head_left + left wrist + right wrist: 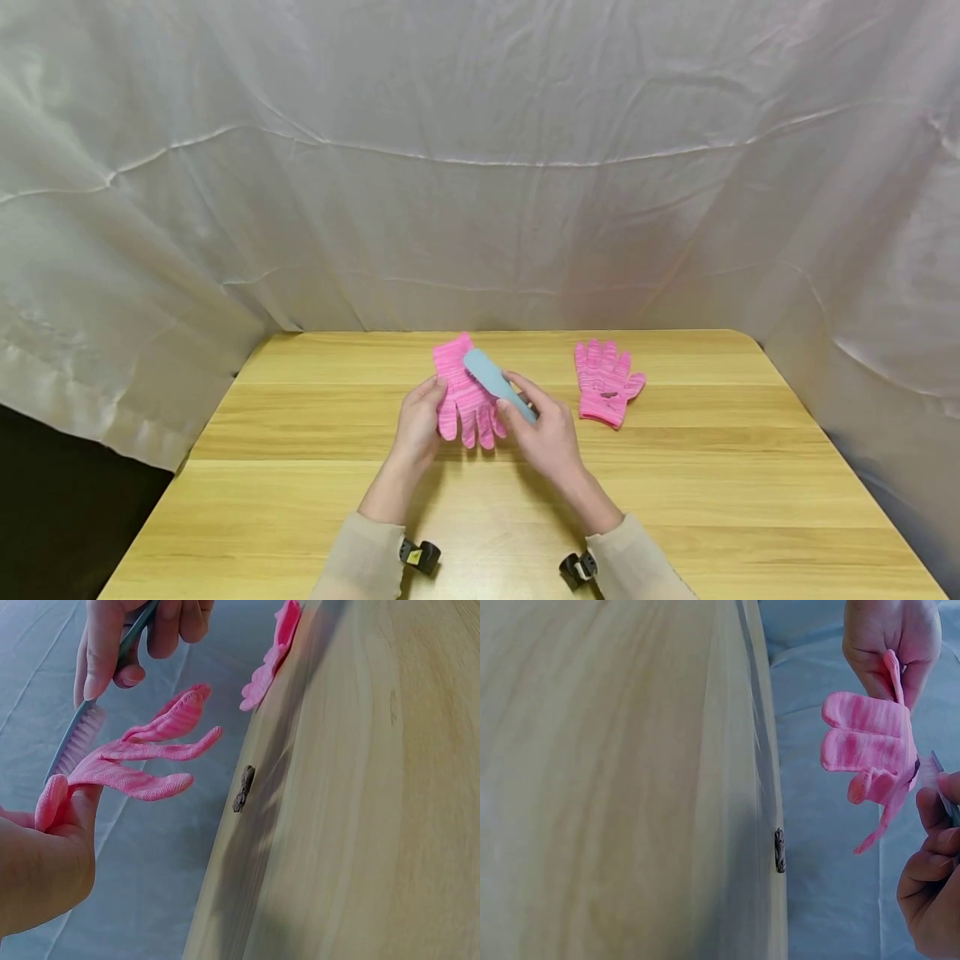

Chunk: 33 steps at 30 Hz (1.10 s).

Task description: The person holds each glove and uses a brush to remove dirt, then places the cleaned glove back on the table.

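Note:
A pink knit glove hangs above the table, fingers pointing down toward the front, its edge pinched by my left hand. My right hand grips the handle of a light blue brush, which lies slanted across the glove. Pale bristles face the glove's surface in the left wrist view. Close to the bristles, a dark patch shows on the glove in the right wrist view.
Another pink glove with a dark smudge lies flat on the wooden table, to the right. A small dark brown clump sits on the tabletop in the left wrist view. Grey curtains surround the back and sides.

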{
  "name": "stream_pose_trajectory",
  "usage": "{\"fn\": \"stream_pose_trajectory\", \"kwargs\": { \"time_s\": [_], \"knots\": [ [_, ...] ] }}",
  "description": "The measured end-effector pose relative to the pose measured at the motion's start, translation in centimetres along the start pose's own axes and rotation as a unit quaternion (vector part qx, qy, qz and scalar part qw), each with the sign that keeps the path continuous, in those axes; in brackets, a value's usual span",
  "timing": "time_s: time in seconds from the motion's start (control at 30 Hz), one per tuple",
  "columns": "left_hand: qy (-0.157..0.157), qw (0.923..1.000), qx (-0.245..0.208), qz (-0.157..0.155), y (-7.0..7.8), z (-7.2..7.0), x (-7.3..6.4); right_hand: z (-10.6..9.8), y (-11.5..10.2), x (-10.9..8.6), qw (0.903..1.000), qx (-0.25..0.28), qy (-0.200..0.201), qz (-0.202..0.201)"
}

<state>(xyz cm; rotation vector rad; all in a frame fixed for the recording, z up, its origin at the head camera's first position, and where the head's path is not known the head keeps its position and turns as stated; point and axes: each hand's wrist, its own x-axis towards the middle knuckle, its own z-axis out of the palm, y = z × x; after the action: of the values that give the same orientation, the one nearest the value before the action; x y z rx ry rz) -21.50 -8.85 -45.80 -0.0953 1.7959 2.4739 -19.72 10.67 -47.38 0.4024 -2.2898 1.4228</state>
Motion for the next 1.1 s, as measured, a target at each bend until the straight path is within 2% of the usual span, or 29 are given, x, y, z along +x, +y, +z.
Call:
{"fn": "stream_pose_trajectory", "kwargs": {
  "time_s": [0.4, 0.57, 0.77, 0.93, 1.1],
  "knots": [
    [0.000, 1.0000, 0.005, -0.005, -0.04, -0.03, -0.01, -0.10, -0.18, 0.12, 0.9998, 0.019, -0.006, 0.005],
    [-0.004, 0.9999, 0.007, -0.010, -0.09, 0.00, 0.03, -0.06, -0.55, 0.00, 0.9992, 0.029, -0.028, -0.002],
    [0.000, 1.0000, 0.006, -0.006, -0.09, 0.11, -0.01, -0.08, -0.61, -0.12, 0.9987, 0.009, -0.051, 0.006],
    [-0.002, 0.9999, 0.009, -0.005, -0.13, 0.04, -0.05, -0.12, -0.41, -0.08, 0.9991, 0.000, -0.040, 0.015],
    [-0.005, 1.0000, 0.008, -0.004, -0.07, -0.04, -0.07, -0.13, -0.14, 0.06, 0.9996, -0.004, -0.029, 0.006]
  ]
}}
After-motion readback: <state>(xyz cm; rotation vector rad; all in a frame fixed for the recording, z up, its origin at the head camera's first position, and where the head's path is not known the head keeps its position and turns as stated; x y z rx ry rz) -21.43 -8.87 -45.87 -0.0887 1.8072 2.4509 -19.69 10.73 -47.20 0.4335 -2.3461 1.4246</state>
